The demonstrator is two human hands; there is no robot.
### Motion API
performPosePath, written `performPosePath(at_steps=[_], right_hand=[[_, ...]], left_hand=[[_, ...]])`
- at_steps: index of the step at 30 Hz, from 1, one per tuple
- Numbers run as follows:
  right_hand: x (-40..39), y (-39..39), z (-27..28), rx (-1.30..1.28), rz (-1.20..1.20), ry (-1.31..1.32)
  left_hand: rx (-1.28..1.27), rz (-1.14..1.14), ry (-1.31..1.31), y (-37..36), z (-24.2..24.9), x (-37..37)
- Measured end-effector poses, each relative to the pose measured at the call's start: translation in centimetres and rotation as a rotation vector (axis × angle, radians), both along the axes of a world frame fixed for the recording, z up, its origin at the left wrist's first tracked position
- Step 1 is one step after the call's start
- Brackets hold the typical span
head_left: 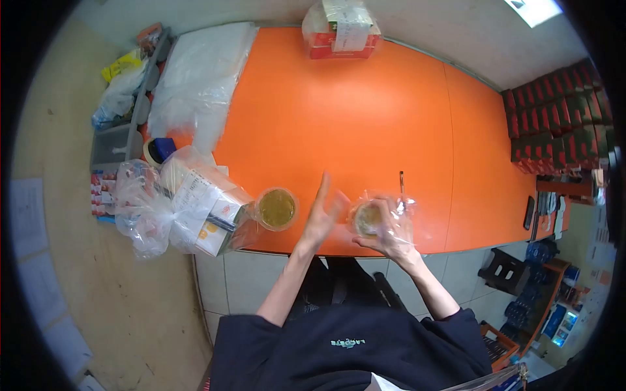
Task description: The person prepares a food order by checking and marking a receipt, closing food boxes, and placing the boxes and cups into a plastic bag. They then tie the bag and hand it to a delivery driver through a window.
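My left hand (321,214) is raised over the front part of the orange table (339,117), fingers apart and slightly blurred, with nothing in it. My right hand (391,233) is wrapped round a clear round container (369,219) with pale contents, and clear plastic film spreads around it. Left of my left hand stands a round cup (277,209) of greenish-yellow contents. Beside that cup lies a clear plastic bag (186,205) with a white box and a paper slip inside. A pen (402,183) lies just beyond my right hand.
A wrapped red and white box (342,39) sits at the table's back edge. Flat plastic bags (199,72) lie at the back left, near a tape roll (158,150) and a grey tray (114,148). Stacked red and dark boxes (557,117) stand at the right.
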State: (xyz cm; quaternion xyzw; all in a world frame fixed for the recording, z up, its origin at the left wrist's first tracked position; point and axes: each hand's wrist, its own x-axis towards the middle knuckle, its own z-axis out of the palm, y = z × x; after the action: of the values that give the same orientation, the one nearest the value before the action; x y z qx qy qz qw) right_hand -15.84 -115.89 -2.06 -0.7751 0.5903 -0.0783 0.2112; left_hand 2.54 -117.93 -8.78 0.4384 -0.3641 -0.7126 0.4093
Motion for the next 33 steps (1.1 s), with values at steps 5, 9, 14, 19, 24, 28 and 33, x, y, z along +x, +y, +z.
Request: performPosePath(at_steps=[5, 9, 14, 19, 24, 28, 33], right_hand=[[-4.2, -0.2, 2.1, -0.012, 0.301, -0.083], [-4.6, -1.4, 9.2, -0.011, 0.516, 0.441], [-3.2, 0.6, 16.1, -0.131, 0.478, 0.297], [6.1, 1.2, 7.4, -0.001, 0.307, -0.142], [17.2, -4.2, -4.0, -0.291, 0.336, 0.091], [15.7, -1.4, -6.2, -0.225, 0.22, -0.272], [3.6, 1.2, 14.7, 0.271, 0.134, -0.182]], left_hand=[[-0.701, -0.364, -0.725, 1.2, 8.4, -3.0], [-0.815, -0.08, -0.797, -0.2, 12.5, -2.7], [-0.8, -0.146, -0.719, -1.8, 17.9, -2.1], [-0.715, -0.112, -0.665, -2.0, 18.4, -3.3], [-0.536, -0.185, -0.557, -2.6, 18.0, -2.5], [-0.343, -0.519, -0.293, -5.7, 18.4, -1.2], [-0.353, -0.736, -0.141, -7.6, 17.1, 0.0]])
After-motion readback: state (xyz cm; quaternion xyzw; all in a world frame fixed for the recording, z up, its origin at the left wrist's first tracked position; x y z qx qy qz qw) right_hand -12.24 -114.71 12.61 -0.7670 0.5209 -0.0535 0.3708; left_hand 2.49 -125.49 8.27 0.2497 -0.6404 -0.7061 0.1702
